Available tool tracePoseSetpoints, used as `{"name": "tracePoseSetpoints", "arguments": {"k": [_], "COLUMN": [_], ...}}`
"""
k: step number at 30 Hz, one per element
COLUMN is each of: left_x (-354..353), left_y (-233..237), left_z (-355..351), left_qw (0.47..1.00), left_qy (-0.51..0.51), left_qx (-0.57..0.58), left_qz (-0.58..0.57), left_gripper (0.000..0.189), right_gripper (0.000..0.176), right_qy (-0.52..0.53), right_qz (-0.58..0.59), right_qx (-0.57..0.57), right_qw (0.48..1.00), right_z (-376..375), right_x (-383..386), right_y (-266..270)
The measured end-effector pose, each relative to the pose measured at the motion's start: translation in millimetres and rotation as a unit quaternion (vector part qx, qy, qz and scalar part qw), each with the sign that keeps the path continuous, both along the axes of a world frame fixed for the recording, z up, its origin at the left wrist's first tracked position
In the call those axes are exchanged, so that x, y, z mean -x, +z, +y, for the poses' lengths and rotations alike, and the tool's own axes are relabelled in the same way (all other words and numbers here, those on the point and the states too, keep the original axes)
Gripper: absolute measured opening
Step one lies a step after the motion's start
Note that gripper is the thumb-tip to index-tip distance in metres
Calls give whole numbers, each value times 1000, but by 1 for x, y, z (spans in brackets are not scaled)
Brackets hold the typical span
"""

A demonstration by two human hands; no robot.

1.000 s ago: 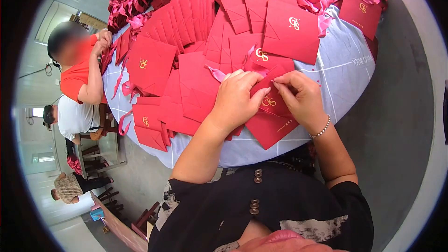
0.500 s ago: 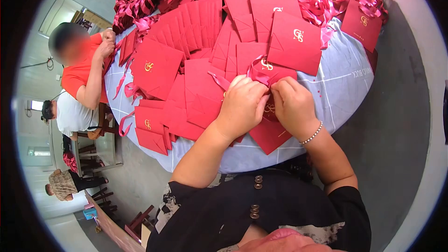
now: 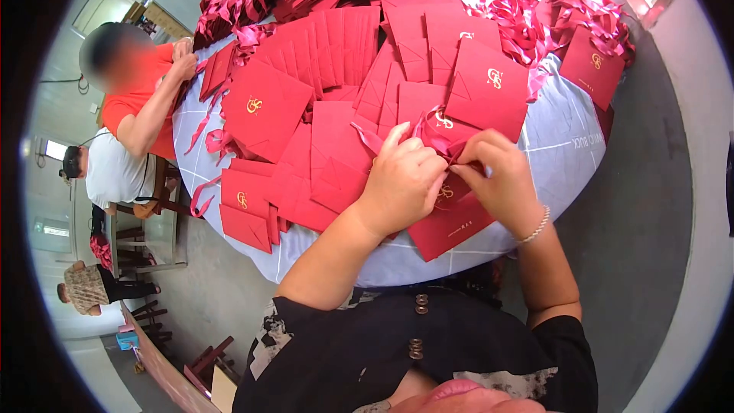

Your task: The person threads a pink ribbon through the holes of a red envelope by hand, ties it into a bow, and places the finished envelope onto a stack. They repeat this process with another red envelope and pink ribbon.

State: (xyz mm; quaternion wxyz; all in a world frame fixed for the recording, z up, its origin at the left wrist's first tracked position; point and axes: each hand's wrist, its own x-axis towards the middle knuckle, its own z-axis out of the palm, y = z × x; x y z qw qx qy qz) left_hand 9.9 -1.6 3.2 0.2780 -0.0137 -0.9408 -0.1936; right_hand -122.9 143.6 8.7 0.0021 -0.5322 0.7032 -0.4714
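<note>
A red paper bag [image 3: 451, 222] with a gold logo lies near the table's front edge, under both of my hands. A dark pink ribbon [image 3: 434, 140] runs from it between my fingers. My left hand [image 3: 405, 180] is closed, its thumb and fingers pinching the ribbon at the bag's top edge. Right beside it, my right hand [image 3: 497, 180] pinches the ribbon with thumb and forefinger. The fingertips of both hands nearly touch. Another red bag [image 3: 489, 84] lies just beyond them, with more bags to the left.
Stacked red bags [image 3: 321, 46] and heaps of pink ribbon [image 3: 237, 0] cover the far part of the cloth-covered table [image 3: 562, 138]. A person in orange [image 3: 149, 99] works at the left edge. Other people and stools are further left.
My right hand's fingers have spread a little and lifted at the ribbon. The view has shifted slightly, so the bags and table appear lower.
</note>
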Motion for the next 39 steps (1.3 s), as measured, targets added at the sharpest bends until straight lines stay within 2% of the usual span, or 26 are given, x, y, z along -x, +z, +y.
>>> {"name": "tracePoseSetpoints", "arguments": {"k": [3,5,6,8,9,11,15,21,23,24,26,28,29,32,33,34,36,37,38,39], "left_x": [-3,-4,-5,-5,-5,-5,-6,-6,-6,-6,-7,-7,-7,-5,-5,-4,-4,-4,-4,-5], "left_y": [7,11,12,13,12,10,10,6,9,10,11,11,12,9,9,9,8,9,9,9], "left_z": [7,10,12,15,15,15,10,13,12,10,6,11,13,13,12,12,13,12,12,12], "left_qw": [999,995,995,994,994,994,993,993,993,993,995,996,996,996,996,996,997,997,997,996], "left_qy": [7,14,13,14,14,22,40,25,12,11,7,-9,-27,-19,-12,-15,-12,-13,-12,-11], "left_qx": [48,94,95,106,107,103,100,109,107,110,97,90,86,85,80,80,77,77,81,85], "left_qz": [-11,4,5,19,20,33,43,41,44,44,33,25,19,20,24,22,22,22,15,8], "left_gripper": [10,8,8,4,4,6,7,7,5,5,5,6,7,8,9,9,10,10,10,9], "right_gripper": [10,16,16,15,15,15,14,13,12,12,5,8,4,7,17,17,25,28,28,28], "right_qy": [24,75,74,124,124,142,134,170,254,252,205,98,169,164,139,137,98,129,128,168], "right_qz": [-54,10,12,104,106,133,169,225,160,160,57,-80,-277,-347,-330,-332,-288,-239,-240,-205], "right_qx": [9,-144,-143,-206,-205,-276,-273,-338,-334,-331,-194,-161,-75,-75,-129,-127,-194,-175,-175,-215], "right_qw": [998,987,987,965,965,941,938,898,894,895,958,979,943,920,925,924,933,946,946,940], "right_z": [1,-4,-11,-27,-34,-43,-50,-53,-56,-56,-54,-57,-58,-54,-51,-52,-55,-57,-57,-58], "right_x": [15,25,28,34,36,35,26,34,39,40,44,60,69,57,52,48,42,44,47,48], "right_y": [34,49,50,51,56,68,76,62,55,50,38,27,16,22,29,31,32,21,21,24]}}
